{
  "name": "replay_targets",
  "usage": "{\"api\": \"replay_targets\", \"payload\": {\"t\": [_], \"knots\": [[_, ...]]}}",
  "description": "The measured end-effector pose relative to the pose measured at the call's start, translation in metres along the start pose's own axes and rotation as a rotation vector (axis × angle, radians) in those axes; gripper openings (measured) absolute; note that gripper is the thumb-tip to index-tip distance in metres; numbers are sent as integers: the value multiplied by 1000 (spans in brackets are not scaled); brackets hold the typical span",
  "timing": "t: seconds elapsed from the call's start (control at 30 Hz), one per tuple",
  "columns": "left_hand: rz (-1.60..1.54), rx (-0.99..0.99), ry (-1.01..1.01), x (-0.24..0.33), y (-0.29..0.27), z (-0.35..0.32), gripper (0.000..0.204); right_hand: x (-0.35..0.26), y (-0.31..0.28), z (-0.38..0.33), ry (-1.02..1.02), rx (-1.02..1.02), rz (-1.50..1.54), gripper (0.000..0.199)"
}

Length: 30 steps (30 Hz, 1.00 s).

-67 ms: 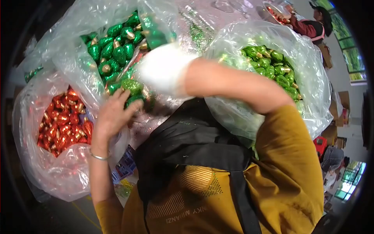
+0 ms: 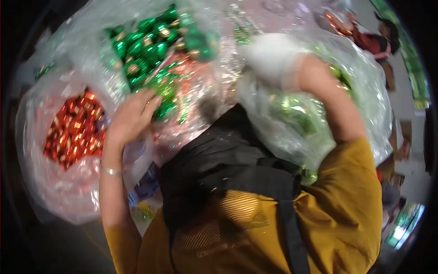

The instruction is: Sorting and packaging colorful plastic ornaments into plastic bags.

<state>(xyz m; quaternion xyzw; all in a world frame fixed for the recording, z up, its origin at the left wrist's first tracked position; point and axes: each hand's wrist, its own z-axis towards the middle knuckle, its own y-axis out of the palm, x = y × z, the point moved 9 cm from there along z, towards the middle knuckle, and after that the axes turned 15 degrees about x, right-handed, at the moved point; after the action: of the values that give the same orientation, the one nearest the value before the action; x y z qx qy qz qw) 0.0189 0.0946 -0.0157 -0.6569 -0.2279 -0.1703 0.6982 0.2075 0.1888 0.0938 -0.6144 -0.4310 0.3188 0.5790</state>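
L→R: red-ornament bag (image 2: 73, 132), far left, apart from both hands. Left hand (image 2: 132, 116), fingers loosely curled, touching green ornaments (image 2: 162, 98) at the mouth of the dark-green bag (image 2: 150, 41). Right hand (image 2: 273, 57), white-gloved, blurred, grip unclear, against light-green bag (image 2: 296, 114). Clear plastic bags: 3; shiny foil baubles, too many to count.

surface: hidden under bags | on it: clear bags (image 2: 68, 192) of red, green baubles (foil-bright)

A person wears a mustard-yellow short-sleeved shirt (image 2: 337, 214) under a black apron with a wide black strap (image 2: 228, 160). A thin silver bangle (image 2: 112, 171) circles the left wrist. A white glove (image 2: 273, 59) covers the right hand.
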Motion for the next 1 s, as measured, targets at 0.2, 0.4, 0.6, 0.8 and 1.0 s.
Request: {"api": "replay_targets", "payload": {"t": [0.2,0.4,0.6,0.8,1.0], "knots": [[250,-134,232,-6,39,38,42,285,199,-137,626,104,-203,40],[167,-64,276,-6,46,4,49,264,214,-110,632,-64,-25,34],[276,-215,234,0,52,17,58,305,239,-148,720,-31,-91,30],[144,336,499,20,-18,-17,44,227,139,-104,741,-262,-33,37],[364,777,-160,-117,-127,-100,32,182,48,-56,394,590,374,32]]}}
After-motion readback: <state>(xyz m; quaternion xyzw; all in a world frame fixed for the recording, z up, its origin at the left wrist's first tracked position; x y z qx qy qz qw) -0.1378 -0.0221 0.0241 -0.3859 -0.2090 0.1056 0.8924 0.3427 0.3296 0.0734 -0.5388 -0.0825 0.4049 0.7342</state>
